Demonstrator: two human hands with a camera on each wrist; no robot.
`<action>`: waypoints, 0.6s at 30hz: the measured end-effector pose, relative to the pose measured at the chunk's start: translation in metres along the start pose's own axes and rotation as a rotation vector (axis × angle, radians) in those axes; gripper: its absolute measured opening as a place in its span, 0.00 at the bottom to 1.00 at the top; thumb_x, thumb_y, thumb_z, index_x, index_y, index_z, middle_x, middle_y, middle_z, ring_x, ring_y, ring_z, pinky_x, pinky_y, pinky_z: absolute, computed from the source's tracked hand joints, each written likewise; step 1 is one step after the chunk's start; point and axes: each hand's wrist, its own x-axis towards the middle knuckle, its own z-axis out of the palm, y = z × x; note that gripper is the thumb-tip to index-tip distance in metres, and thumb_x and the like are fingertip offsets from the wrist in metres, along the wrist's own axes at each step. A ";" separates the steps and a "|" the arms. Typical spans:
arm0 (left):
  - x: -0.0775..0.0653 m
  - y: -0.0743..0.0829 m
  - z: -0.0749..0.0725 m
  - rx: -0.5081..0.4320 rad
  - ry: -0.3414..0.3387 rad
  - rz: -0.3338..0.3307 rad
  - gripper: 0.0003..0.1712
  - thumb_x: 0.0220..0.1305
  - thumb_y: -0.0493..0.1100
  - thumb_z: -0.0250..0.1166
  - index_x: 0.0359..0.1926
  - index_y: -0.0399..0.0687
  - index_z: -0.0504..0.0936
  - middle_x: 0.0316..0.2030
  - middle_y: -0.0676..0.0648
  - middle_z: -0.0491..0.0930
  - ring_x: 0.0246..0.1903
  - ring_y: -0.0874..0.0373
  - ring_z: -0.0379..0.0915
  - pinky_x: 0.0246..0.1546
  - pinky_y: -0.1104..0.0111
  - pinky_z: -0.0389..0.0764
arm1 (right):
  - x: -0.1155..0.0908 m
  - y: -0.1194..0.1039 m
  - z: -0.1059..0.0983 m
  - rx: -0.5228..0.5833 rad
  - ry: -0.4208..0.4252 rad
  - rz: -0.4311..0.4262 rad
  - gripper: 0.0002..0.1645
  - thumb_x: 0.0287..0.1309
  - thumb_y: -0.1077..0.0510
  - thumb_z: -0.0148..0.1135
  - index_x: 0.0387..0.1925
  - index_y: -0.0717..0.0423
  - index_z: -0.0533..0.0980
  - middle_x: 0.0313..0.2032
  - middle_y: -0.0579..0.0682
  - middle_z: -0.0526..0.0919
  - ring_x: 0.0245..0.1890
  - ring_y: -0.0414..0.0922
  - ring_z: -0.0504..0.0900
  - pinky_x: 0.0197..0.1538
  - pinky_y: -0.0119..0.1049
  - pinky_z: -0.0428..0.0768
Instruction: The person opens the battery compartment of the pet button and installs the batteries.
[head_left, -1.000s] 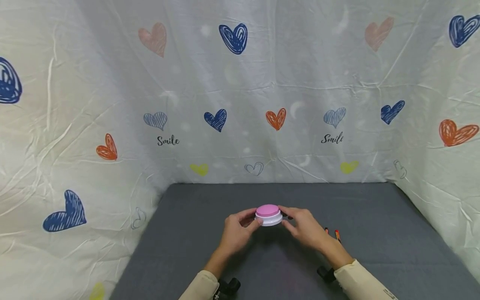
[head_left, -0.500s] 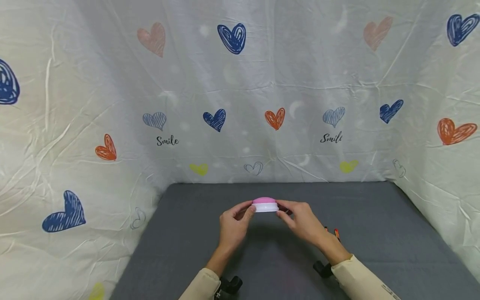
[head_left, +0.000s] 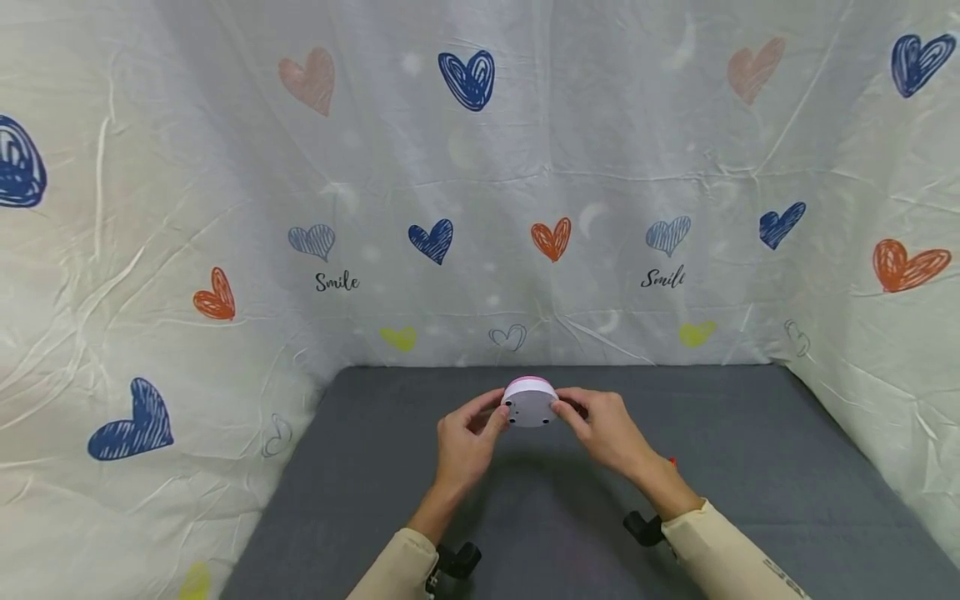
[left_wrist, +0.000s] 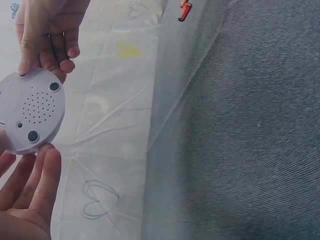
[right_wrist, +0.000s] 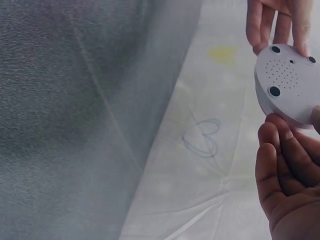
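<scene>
L hand [head_left: 465, 442] & R hand [head_left: 609, 429] both pinch the disc [head_left: 530, 407] by its rim, one at each side, thumbs on the white underside, fingers round the edge. Disc is held up off the grey table [head_left: 382, 450], mid-scene L to R, toward the far side, tilted so its underside faces near; a sliver of pink shows along the far/top edge. Underside has a patch of tiny holes + dark round feet [left_wrist: 54, 86] (clearest in the wrist views). Black wrist cams [head_left: 459, 560] on both arms, near side, just by the cream sleeves [head_left: 727, 546]. Red item [head_left: 672, 461] on the R, mostly hidden behind R forearm, can't tell what. Far side: white curtain [head_left: 480, 167] w/ hearts & "Smile" print.
</scene>
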 end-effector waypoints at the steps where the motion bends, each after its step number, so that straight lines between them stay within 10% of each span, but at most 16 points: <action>1: 0.001 0.001 0.000 -0.004 -0.002 0.005 0.17 0.72 0.41 0.75 0.59 0.48 0.91 0.51 0.44 0.93 0.38 0.48 0.94 0.42 0.75 0.92 | 0.000 -0.001 -0.001 -0.001 0.001 -0.005 0.17 0.77 0.53 0.68 0.58 0.56 0.88 0.44 0.46 0.93 0.37 0.35 0.87 0.41 0.33 0.89; 18: 0.008 0.015 0.001 0.011 -0.038 -0.043 0.10 0.72 0.39 0.74 0.51 0.39 0.91 0.44 0.40 0.93 0.34 0.56 0.91 0.37 0.73 0.93 | 0.003 -0.007 -0.013 -0.007 -0.059 0.079 0.11 0.76 0.56 0.67 0.50 0.56 0.90 0.39 0.44 0.93 0.35 0.34 0.85 0.39 0.31 0.86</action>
